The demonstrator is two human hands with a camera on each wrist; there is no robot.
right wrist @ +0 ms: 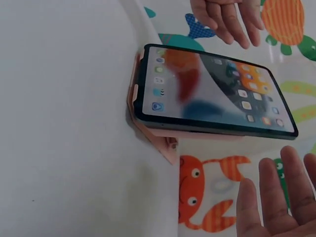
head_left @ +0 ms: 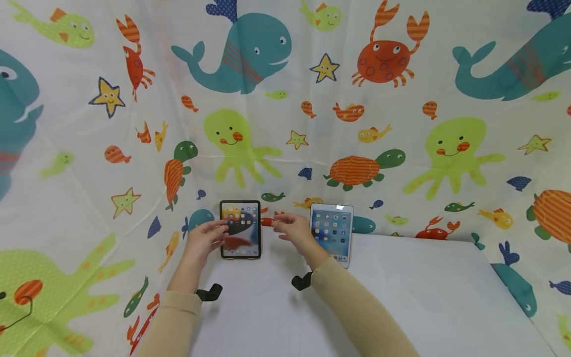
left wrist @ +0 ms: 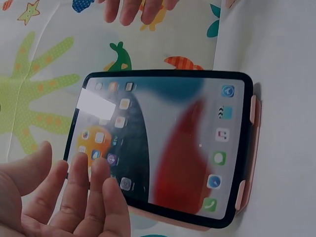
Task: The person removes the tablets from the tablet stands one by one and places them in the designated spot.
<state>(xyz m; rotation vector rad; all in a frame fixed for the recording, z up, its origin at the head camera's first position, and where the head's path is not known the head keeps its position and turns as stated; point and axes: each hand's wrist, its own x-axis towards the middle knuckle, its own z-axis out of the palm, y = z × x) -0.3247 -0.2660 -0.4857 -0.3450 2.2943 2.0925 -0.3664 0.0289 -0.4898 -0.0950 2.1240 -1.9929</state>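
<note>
A black-edged tablet [head_left: 241, 238] leans upright on a pink stand [right wrist: 163, 140] at the back of the white table, its screen lit with app icons. My left hand [head_left: 206, 239] is at the tablet's left side, fingers extended and holding nothing. On the other side, my right hand [head_left: 294, 229] hovers between this tablet and a white-edged tablet [head_left: 331, 233], its fingers relaxed and nothing in them. In the left wrist view the tablet's face [left wrist: 168, 148] shows fully, with the left fingers [left wrist: 79, 192] in front of its lower left corner.
The white table [head_left: 410, 292] stretches to the right and toward me. A white cloth printed with sea animals [head_left: 263, 54] hangs behind and on the left. Both wrists carry a small black camera mount [head_left: 209, 292] under beige sleeves [head_left: 357, 307].
</note>
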